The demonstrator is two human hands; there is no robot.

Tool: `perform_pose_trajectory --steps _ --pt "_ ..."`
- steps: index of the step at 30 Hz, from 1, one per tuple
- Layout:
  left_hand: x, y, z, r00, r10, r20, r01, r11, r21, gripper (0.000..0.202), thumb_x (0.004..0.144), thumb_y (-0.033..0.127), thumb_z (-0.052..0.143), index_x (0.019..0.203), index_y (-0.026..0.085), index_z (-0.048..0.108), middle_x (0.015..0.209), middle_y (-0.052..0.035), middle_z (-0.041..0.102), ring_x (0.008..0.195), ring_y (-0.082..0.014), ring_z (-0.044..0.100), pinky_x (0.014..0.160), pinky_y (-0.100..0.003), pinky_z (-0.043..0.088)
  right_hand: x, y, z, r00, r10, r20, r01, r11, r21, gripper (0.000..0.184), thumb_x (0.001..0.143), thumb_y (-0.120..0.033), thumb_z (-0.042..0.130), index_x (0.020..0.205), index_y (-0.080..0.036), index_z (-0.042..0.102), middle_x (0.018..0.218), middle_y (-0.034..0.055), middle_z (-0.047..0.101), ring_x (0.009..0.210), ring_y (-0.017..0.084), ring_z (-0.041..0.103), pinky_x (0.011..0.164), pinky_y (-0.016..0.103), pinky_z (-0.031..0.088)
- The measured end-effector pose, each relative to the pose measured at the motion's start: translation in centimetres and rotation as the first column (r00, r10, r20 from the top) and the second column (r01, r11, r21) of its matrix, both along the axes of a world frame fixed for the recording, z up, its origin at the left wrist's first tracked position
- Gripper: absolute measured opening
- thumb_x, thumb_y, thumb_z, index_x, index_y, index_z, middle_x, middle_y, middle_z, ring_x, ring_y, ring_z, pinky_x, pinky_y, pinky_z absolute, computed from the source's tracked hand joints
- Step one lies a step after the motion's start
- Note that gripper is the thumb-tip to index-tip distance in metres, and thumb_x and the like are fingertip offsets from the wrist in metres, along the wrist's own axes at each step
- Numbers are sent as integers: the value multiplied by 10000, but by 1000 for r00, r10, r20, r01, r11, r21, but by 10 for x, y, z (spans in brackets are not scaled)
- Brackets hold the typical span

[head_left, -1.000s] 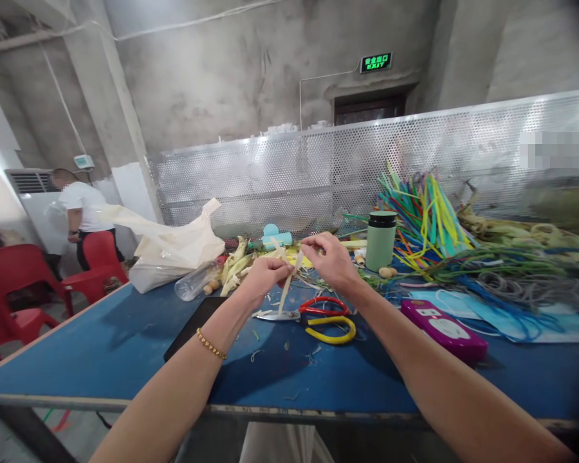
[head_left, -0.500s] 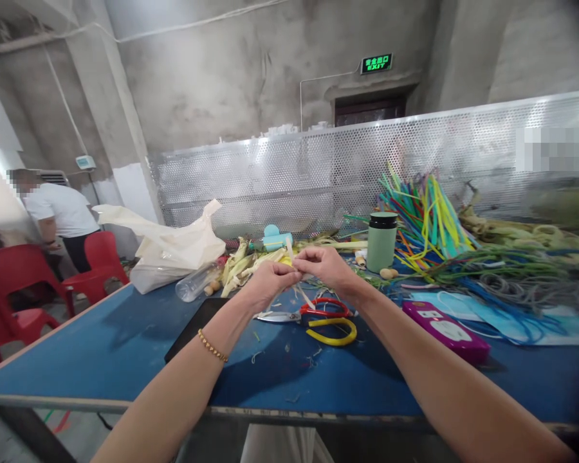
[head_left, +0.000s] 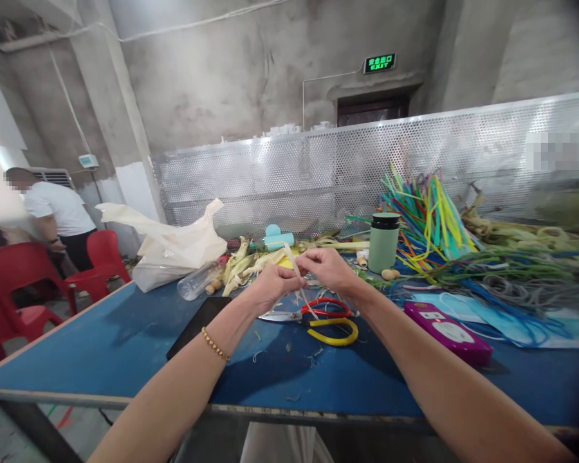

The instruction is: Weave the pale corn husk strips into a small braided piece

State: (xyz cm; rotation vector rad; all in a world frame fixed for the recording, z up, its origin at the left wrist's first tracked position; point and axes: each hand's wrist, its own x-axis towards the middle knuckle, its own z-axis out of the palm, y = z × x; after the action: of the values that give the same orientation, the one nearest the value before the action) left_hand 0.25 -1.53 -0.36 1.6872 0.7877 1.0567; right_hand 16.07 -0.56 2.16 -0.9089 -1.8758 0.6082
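Observation:
A narrow pale strip, which looks like corn husk, slants between my two hands above the table. My left hand, below a wrist with a gold bead bracelet, pinches it between thumb and fingers. Close beside it, my right hand has its fingertips pressed together at the strip's upper part. The strip's lower end hangs over scissors with one red and one yellow handle, lying on the blue table. Behind my left hand lie pale corn husks.
A black flat device, a plastic bottle and a white bag are at left. To the right are a green flask, a purple box and colourful strips. A person in white stands beyond red chairs.
The strip has tilted and its lower end has swung slightly right and down. My right fingers have shifted a little right, away from my left fingertips.

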Motion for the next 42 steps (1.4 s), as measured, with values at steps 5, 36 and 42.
perform_pose_trajectory --steps 5,36,42 --pt "-4 5 1 998 46 50 -45 999 -22 371 665 423 696 487 140 536 446 12 422 457 -71 328 482 -256 210 9 2 2 986 13 168 -17 1000 22 279 816 -319 521 608 -166 627 612 41 659 548 154 601 501 239 420" --pt "-20 17 2 998 -12 62 17 996 -82 293 618 331 761 581 112 570 483 5 486 451 -63 398 467 -227 228 -3 1 -4 951 -108 289 81 991 103 179 723 -288 572 622 -143 602 534 -30 509 517 86 410 487 221 280" --pt "-22 14 5 998 -29 47 33 995 -95 301 628 329 758 562 114 558 464 0 482 441 -60 394 450 -223 215 -4 1 -4 928 -157 339 114 983 145 200 738 -295 585 623 -136 623 512 -27 513 509 91 421 501 230 279"
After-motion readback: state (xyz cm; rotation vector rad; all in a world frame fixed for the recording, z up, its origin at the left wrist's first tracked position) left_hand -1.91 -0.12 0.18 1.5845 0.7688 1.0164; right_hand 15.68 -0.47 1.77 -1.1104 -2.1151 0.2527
